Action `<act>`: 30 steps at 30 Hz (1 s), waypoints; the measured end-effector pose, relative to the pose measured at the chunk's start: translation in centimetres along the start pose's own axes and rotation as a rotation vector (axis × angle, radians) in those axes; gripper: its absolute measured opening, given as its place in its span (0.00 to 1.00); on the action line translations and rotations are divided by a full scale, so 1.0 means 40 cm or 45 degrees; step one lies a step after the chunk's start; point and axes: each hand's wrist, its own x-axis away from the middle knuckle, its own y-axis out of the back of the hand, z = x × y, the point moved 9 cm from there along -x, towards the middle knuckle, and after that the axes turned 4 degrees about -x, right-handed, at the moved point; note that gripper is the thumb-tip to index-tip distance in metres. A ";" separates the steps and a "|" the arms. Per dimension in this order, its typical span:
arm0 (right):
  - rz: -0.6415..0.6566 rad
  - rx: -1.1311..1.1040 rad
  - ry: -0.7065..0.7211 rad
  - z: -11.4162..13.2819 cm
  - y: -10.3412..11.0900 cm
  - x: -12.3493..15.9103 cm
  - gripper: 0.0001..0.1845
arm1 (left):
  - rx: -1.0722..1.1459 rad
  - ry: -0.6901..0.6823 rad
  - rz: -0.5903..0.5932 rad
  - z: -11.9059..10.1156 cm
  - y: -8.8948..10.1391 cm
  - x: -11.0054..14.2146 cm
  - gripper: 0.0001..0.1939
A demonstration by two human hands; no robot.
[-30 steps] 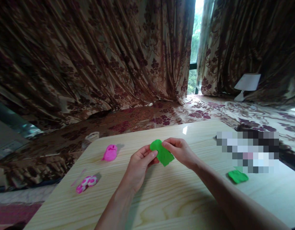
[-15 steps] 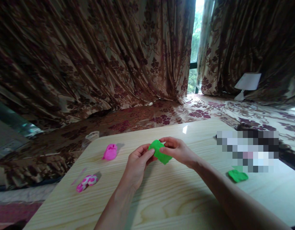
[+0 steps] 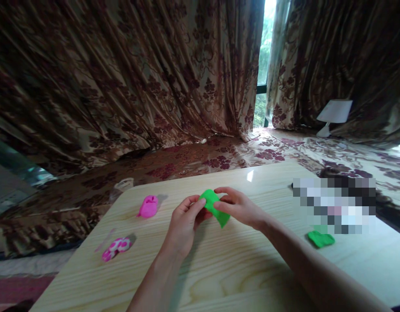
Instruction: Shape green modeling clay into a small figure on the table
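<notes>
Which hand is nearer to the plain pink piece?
Left. The left hand is a short way to the right of the plain pink piece, not touching it; the right hand is farther right, beyond the left.

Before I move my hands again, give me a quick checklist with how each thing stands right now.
1. Left hand has a grip on the green sheet: ok.
2. Right hand has a grip on its other side: ok.
3. Sheet lies flat and straight: not ok, its lower end hangs down to a point.
4. Pink piece and spotted piece clear of both hands: ok, both are off to the left on the table.
5. Second green piece clear of the right hand: ok, it sits beyond the right forearm.
6. Sheet free of tears: cannot tell, fingers cover part of it.
</notes>
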 end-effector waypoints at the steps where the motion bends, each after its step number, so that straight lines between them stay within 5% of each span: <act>1: 0.018 -0.026 -0.052 -0.005 0.000 0.000 0.23 | 0.074 -0.016 -0.022 -0.006 0.007 -0.002 0.08; 5: 0.074 -0.096 -0.103 0.001 0.000 -0.001 0.16 | 0.247 -0.015 0.012 -0.018 0.010 -0.005 0.08; 12: -0.074 -0.241 0.022 0.032 0.036 -0.006 0.13 | 0.275 0.117 0.141 0.002 -0.021 0.005 0.10; 16: -0.119 -0.223 0.050 0.037 0.051 -0.008 0.11 | 0.108 0.093 0.077 0.005 -0.005 0.007 0.09; 25: 0.065 0.036 0.027 0.052 0.013 0.004 0.12 | -0.372 0.137 0.366 -0.003 -0.036 0.035 0.16; 30: 0.057 0.106 0.127 0.056 -0.002 0.005 0.11 | -0.510 0.051 0.378 0.006 -0.053 0.034 0.15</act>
